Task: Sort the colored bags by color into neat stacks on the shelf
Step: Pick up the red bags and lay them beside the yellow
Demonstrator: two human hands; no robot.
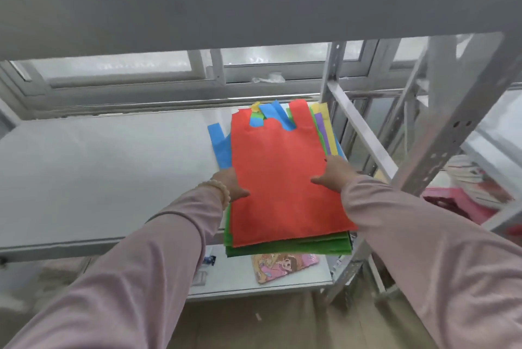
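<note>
A mixed pile of flat colored bags lies at the right end of the white shelf (99, 168). A red bag (282, 173) is on top. Green bags (296, 247) stick out below its near edge, a blue bag (220, 148) shows at the left, and purple (320, 125) and yellow (329, 128) edges show at the right. My left hand (230, 183) grips the pile's left side with its thumb on the red bag. My right hand (334, 173) grips the right side the same way. The fingers of both hands are hidden under the bags.
An upper shelf beam (226, 9) runs overhead. A slanted metal upright (452, 137) and a brace stand just right of the pile. A lower shelf holds a cartoon-print item (282, 266). A pink crate (457, 204) sits at the right. Windows are behind.
</note>
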